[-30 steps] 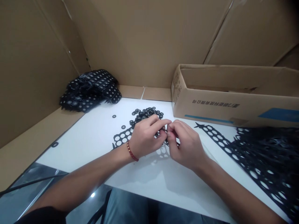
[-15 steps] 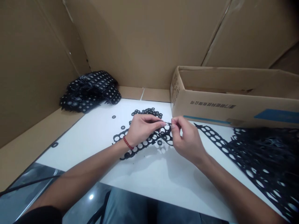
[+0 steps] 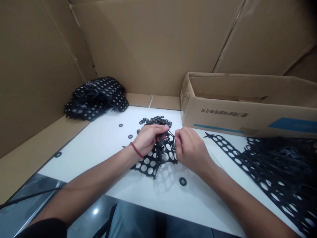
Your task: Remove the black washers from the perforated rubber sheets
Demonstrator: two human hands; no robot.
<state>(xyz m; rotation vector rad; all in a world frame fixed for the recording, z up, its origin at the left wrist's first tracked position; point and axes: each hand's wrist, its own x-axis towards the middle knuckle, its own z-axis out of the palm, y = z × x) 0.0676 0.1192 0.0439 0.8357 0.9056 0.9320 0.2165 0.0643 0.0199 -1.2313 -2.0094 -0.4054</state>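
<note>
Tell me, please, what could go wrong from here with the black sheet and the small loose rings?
The perforated black sheet is held in the left hand and right hand; its thin webs might tear if pulled hard. A loose ring lies on the white table near the right hand, which could knock it away. Another ring lies at the table's left edge and might slip off if nudged.

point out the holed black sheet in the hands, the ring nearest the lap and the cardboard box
Holed black sheet [image 3: 158,157], head view: dark part between holes.
Ring [image 3: 180,181], head view: left side of its dark band.
Cardboard box [image 3: 257,118], head view: its front wall.
</note>
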